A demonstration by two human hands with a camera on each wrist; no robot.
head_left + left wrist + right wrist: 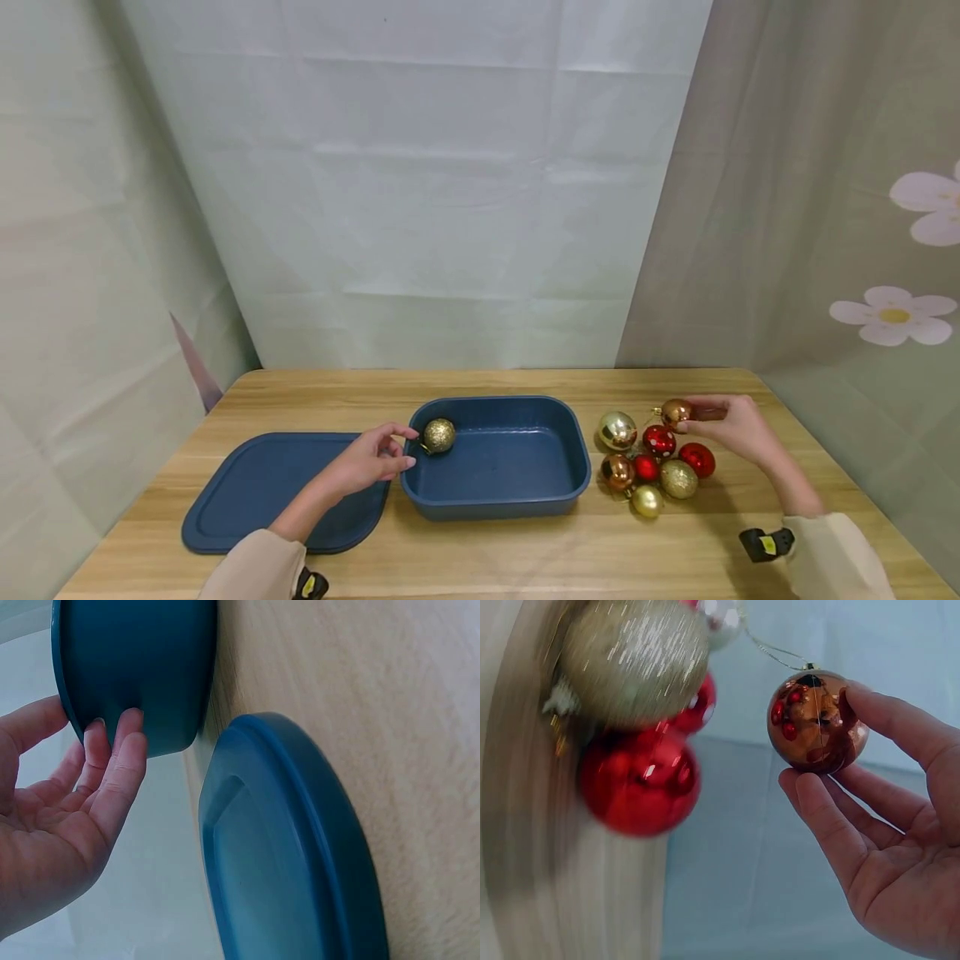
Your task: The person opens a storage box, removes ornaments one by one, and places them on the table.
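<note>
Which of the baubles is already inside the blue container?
Only the gold glitter bauble, lying at the left end of the blue container by the left hand. The rest sit clustered on the table to its right, one copper bauble pinched by the right hand.

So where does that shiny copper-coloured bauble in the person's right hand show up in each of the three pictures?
Head: the shiny copper bauble is far right, pinched by the right hand above the bauble cluster.
Left wrist: not in it.
Right wrist: upper right, at the fingertips.
Shared landmark: the shiny red bauble on the table.
</note>
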